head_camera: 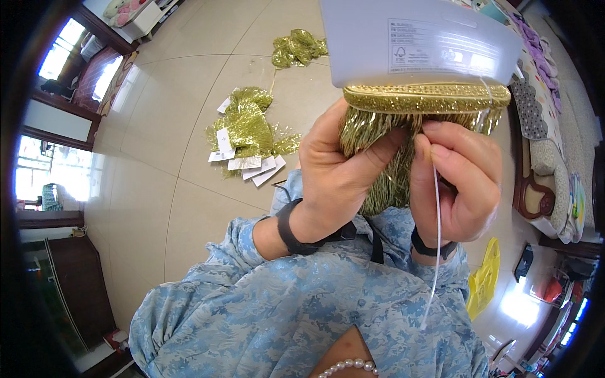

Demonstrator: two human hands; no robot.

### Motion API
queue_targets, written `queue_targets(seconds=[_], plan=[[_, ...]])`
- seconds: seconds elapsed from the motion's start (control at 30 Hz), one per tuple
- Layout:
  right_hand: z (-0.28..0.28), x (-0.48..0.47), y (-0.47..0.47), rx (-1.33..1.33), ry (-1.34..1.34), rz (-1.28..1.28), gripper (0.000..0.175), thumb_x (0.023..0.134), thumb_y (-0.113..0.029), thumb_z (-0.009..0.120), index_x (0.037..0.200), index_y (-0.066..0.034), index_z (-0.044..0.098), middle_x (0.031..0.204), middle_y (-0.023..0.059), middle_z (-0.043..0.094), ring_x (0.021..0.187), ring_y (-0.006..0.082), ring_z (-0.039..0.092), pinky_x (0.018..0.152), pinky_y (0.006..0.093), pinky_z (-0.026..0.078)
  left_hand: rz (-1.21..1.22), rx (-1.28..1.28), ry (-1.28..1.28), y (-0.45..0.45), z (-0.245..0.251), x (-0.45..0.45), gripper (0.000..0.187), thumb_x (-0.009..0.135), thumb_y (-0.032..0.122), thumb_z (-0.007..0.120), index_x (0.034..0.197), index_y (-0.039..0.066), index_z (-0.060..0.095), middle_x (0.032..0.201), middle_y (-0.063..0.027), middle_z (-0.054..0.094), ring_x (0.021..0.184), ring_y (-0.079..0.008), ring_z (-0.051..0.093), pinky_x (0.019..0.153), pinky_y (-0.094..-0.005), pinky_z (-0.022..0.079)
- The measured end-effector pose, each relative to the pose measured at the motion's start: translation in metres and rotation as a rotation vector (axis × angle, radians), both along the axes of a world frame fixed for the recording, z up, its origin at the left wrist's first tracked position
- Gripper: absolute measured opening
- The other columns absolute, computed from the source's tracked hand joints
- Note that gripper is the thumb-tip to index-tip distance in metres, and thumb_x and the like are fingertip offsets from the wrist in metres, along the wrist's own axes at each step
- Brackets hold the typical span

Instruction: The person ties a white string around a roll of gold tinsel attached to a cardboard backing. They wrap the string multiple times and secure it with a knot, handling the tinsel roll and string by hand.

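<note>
My left hand [333, 172] grips a bundle of gold tinsel fringe garland [392, 184] from the left, its thumb pressed into the strands. A glittery gold band [425, 98] runs along the top of the fringe. Above that stands a pale card [364, 42] bearing a printed label, attached to the band. My right hand [461, 182] pinches a thin white plastic strap [437, 208] between thumb and fingers, close against the underside of the fringe. The strap's loose end hangs down before my shirt. A clear loop crosses the band near its right end.
On the tiled floor to the left lies a pile of gold tinsel [248, 123] with several white tags [264, 167]. Farther off is another tinsel heap [298, 47]. A yellow plastic bag [484, 279] lies at right, below a wooden-framed sofa [539, 198].
</note>
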State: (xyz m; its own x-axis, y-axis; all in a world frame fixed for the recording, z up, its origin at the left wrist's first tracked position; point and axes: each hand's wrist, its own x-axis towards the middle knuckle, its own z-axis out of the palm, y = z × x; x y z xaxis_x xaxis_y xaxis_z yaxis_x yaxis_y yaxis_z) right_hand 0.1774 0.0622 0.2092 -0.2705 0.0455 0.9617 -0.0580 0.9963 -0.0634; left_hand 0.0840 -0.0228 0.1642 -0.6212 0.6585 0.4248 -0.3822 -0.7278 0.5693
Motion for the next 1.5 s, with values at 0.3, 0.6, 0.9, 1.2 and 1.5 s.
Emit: queue_targets(seconds=[0.3, 0.6, 0.9, 1.2, 1.5], plan=[[-0.001, 0.000, 0.000, -0.009, -0.015, 0.000, 0.036, 0.076, -0.001, 0.086, 0.104, -0.0064, 0.064, 0.094, 0.0116, 0.074, 0.073, 0.0247, 0.069, 0.063, 0.0313, 0.056, 0.015, -0.018, -0.008, -0.001, -0.002, 0.000, 0.038, 0.095, -0.007, 0.067, 0.132, -0.003, 0.061, 0.120, -0.0061, 0.070, 0.108, -0.0115, 0.065, 0.096, -0.0268, 0.053], [0.000, 0.002, -0.006, -0.028, 0.124, 0.091, 0.034, 0.081, -0.002, 0.085, 0.102, -0.0067, 0.059, 0.093, 0.0141, 0.073, 0.071, 0.0216, 0.068, 0.058, 0.0283, 0.054, -0.006, 0.008, -0.077, 0.000, -0.003, 0.001, 0.038, 0.096, -0.007, 0.066, 0.133, -0.003, 0.060, 0.121, -0.0078, 0.071, 0.108, -0.0124, 0.066, 0.096, -0.0279, 0.054], [0.002, -0.003, -0.007, -0.017, 0.062, 0.048, 0.034, 0.077, -0.001, 0.086, 0.101, -0.0062, 0.062, 0.094, 0.0141, 0.074, 0.072, 0.0222, 0.067, 0.060, 0.0271, 0.053, -0.016, -0.019, -0.056, -0.007, -0.001, 0.002, 0.040, 0.093, -0.009, 0.068, 0.132, -0.003, 0.061, 0.121, -0.0073, 0.070, 0.110, -0.0134, 0.066, 0.096, -0.0290, 0.054], [0.006, 0.006, -0.012, -0.131, -0.111, 0.045, 0.025, 0.087, 0.004, 0.077, 0.104, -0.0030, 0.059, 0.101, 0.0186, 0.071, 0.086, 0.0248, 0.066, 0.078, 0.0327, 0.053, -0.014, -0.055, -0.009, -0.009, -0.002, -0.001, 0.040, 0.092, -0.006, 0.071, 0.131, -0.003, 0.062, 0.124, -0.0057, 0.065, 0.112, -0.0138, 0.064, 0.098, -0.0285, 0.052], [0.004, 0.005, -0.011, -0.100, -0.045, 0.043, 0.029, 0.088, 0.005, 0.075, 0.108, -0.0034, 0.056, 0.101, 0.0196, 0.070, 0.080, 0.0246, 0.066, 0.074, 0.0333, 0.056, 0.025, -0.066, 0.010, -0.007, -0.002, 0.000, 0.036, 0.094, -0.004, 0.071, 0.129, -0.002, 0.063, 0.123, -0.0045, 0.067, 0.110, -0.0127, 0.063, 0.097, -0.0278, 0.051]])
